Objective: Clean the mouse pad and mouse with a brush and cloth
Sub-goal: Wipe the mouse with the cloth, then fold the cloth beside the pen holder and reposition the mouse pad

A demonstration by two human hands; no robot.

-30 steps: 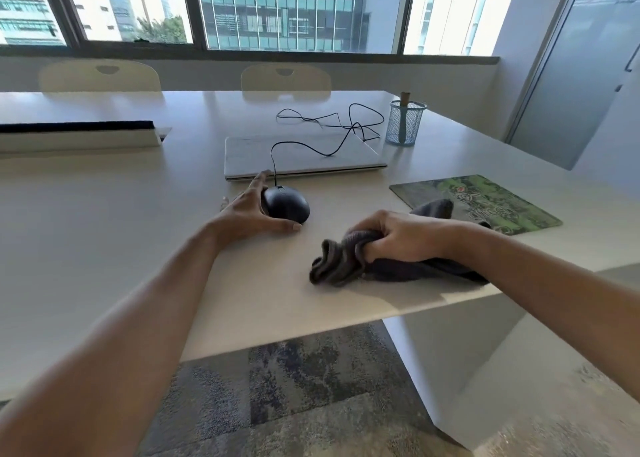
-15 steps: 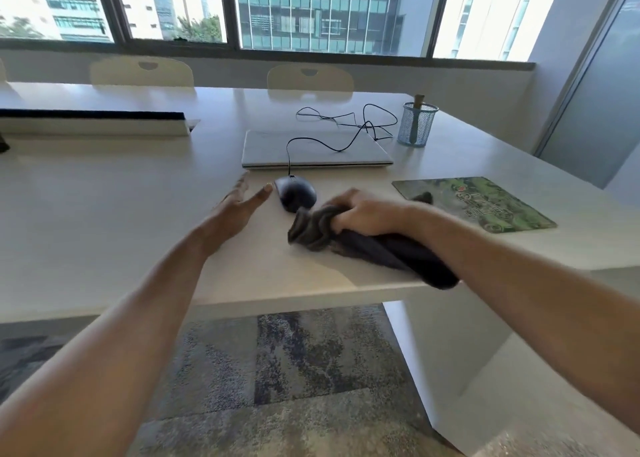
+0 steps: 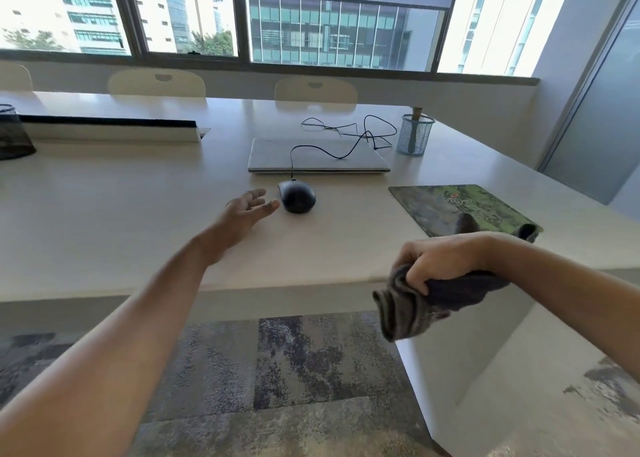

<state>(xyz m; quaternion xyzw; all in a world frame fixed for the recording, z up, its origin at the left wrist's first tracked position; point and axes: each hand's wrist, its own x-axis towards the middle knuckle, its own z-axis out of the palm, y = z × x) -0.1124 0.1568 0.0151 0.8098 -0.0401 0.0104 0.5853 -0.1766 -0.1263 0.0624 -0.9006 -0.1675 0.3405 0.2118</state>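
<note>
A black wired mouse (image 3: pixel 297 197) lies on the pale desk (image 3: pixel 138 214), in front of a closed laptop. My left hand (image 3: pixel 246 212) hovers just left of the mouse, fingers spread, holding nothing and not touching it. My right hand (image 3: pixel 434 259) is at the desk's front edge, closed around a bunched dark grey cloth (image 3: pixel 415 301) that hangs below the edge. The green printed mouse pad (image 3: pixel 457 207) lies flat at the right, beyond my right hand. A brush handle (image 3: pixel 415 112) sticks out of a blue mesh cup.
A closed silver laptop (image 3: pixel 318 157) sits behind the mouse with the mouse cable looped over it. The blue mesh cup (image 3: pixel 415 134) stands at its right. A black mesh bin (image 3: pixel 12 133) and a long white divider (image 3: pixel 107 129) are at the left. Chairs line the far side.
My left hand let go of the mouse and drew back to its left. My right hand swept the cloth to the mouse, then pulled it back right to the desk's front edge.
</note>
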